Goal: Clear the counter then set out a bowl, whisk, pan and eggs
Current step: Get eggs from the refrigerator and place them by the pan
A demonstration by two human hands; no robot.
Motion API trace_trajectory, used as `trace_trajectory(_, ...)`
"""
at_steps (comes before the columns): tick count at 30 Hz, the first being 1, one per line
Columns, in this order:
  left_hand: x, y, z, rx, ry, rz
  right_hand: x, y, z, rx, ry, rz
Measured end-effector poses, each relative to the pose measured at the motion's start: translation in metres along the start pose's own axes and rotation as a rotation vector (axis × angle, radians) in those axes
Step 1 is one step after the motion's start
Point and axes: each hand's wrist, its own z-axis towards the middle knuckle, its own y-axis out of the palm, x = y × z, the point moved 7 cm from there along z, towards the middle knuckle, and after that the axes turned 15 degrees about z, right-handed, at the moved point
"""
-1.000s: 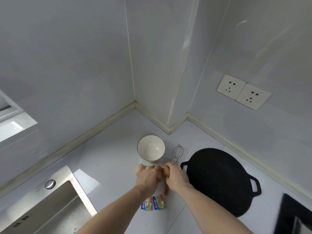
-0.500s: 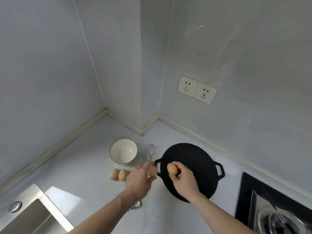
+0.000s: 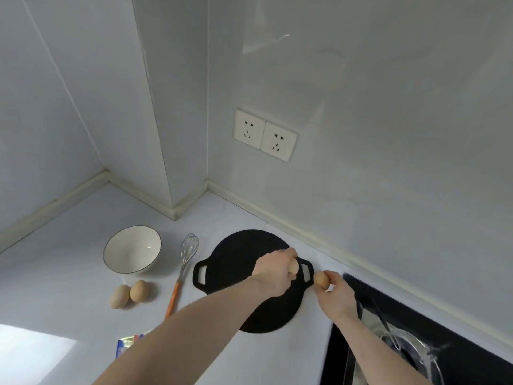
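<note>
A white bowl (image 3: 132, 249) with a dark rim stands on the counter at the left. Two brown eggs (image 3: 130, 293) lie side by side just in front of it. A wire whisk (image 3: 183, 266) with an orange handle lies between the bowl and a flat black pan (image 3: 238, 262) with two loop handles. My left hand (image 3: 274, 270) hovers over the pan's right handle, closed around an egg (image 3: 293, 267). My right hand (image 3: 337, 294) holds another egg (image 3: 321, 279) by the fingertips, just right of the pan.
A black gas hob (image 3: 455, 345) with a steel burner ring fills the lower right corner. Blue-and-silver packets (image 3: 128, 344) lie near my left forearm. A double wall socket (image 3: 265, 134) sits above the pan. Walls close the counter at the back.
Both hands have carried their eggs to the right, from the pan's left side to its right handle. The view has swung right, so the sink is out of sight.
</note>
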Motion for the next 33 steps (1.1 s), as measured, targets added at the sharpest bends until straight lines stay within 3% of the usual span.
trace_trajectory(14, -0.007, 0.042, 0.112, 0.027, -0.132, -0.070, 0.016, 0.014, 0.097, 0.033, -0.046, -0.024)
trace_trajectory(33, -0.003, 0.065, 0.139, 0.038, -0.073, 0.010, 0.017, 0.043, 0.131, 0.032, -0.039, -0.032)
